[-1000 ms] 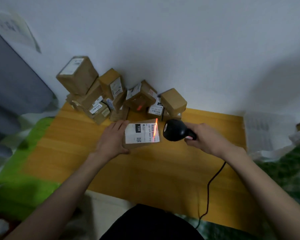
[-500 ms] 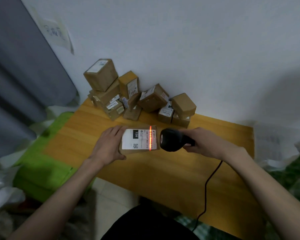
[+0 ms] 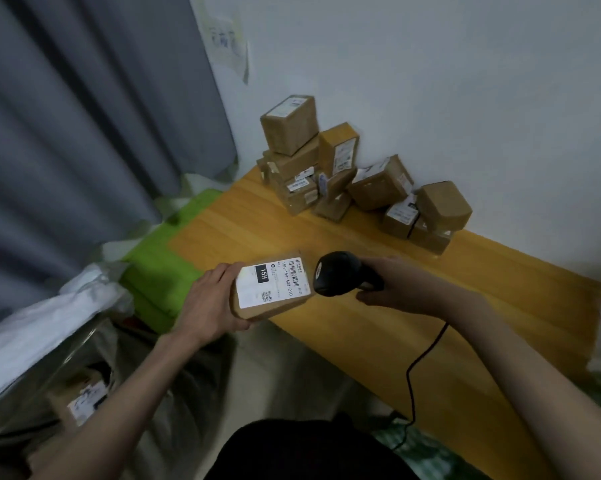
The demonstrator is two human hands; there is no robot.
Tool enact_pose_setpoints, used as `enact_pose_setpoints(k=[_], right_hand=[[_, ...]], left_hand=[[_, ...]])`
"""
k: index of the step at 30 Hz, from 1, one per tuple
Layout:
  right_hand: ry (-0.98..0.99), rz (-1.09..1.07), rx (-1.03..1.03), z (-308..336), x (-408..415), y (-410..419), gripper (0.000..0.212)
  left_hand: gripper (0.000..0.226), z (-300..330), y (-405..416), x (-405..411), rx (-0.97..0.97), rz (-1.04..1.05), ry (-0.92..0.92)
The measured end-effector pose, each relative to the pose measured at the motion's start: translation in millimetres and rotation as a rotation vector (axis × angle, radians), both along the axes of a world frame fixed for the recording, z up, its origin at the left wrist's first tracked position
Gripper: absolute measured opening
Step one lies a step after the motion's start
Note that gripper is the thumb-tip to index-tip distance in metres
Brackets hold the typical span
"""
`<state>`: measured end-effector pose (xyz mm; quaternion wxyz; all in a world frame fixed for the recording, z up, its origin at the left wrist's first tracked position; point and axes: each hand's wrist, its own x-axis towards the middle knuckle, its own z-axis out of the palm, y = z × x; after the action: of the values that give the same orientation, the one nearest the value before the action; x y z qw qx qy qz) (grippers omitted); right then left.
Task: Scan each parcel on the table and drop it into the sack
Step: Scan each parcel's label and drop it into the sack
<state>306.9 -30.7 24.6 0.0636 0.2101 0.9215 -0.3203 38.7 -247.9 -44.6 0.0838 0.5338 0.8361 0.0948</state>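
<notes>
My left hand [image 3: 207, 306] grips a brown parcel [image 3: 272, 288] at the near left edge of the wooden table [image 3: 430, 323], its white label facing up, while my right hand [image 3: 401, 286] is wrapped round the black scanner [image 3: 339, 273], whose head sits just beside the parcel's barcode end. More parcels [image 3: 347, 174] are heaped against the wall. Down at my left is what looks like the sack [image 3: 49, 375], one labelled parcel blurrily visible inside.

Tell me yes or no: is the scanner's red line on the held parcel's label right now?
No: the label on the parcel in the left hand shows no red line, though the scanner points at it.
</notes>
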Motion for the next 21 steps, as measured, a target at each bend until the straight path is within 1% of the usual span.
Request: enact_pose_setpoints(k=[3, 6, 9, 12, 16, 19, 21], right_hand=[[0.007, 0.085, -0.03, -3, -31, -27, 0.028], [-0.031, 0.196, -0.043, -12, -71, -59, 0.022], [-0.038, 0.317, -0.04, -20, -117, -97, 0.021], [-0.028, 0.385, -0.095, -24, -163, -144, 0.018], [-0.051, 0.478, -0.174, -37, -209, -208, 0.023], [-0.057, 0.496, -0.246, -53, -234, -249, 0.036], [-0.084, 0.476, -0.263, -67, -248, -273, 0.034]], left_hand=[[0.123, 1, -48, -8, -0.018, 0.111, -0.033], [0.126, -1, -108, -15, -0.026, 0.269, -0.079], [0.12, -6, -175, -25, -0.039, 0.417, -0.098], [0.116, -9, -243, -31, -0.037, 0.545, -0.128], [0.118, -16, -328, -34, -0.054, 0.693, -0.136], [0.116, -26, -384, -37, -0.095, 0.781, -0.166], [0.118, -35, -415, -38, -0.132, 0.842, -0.177]])
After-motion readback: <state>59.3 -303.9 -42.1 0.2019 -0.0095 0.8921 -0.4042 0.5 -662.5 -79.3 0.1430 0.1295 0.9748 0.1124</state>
